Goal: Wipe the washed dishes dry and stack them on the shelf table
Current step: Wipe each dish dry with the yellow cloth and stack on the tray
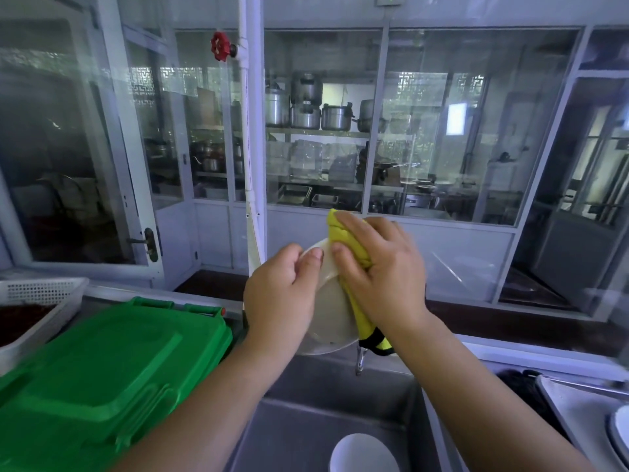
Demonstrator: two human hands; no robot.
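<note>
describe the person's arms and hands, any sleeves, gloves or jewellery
The left forearm and right forearm are bare down to the edge of the picture, with no sleeve in view. The left hand and right hand wear no gloves, and no ring, watch or bracelet shows. The nails that can be seen look short and unpainted.

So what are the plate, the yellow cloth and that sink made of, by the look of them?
The plate looks like glazed ceramic, maybe melamine: white, smooth, faintly shiny. The cloth is soft matte fabric, perhaps microfibre: it folds and bunches. The sink looks like stainless steel: brushed grey with dull reflections.
</note>
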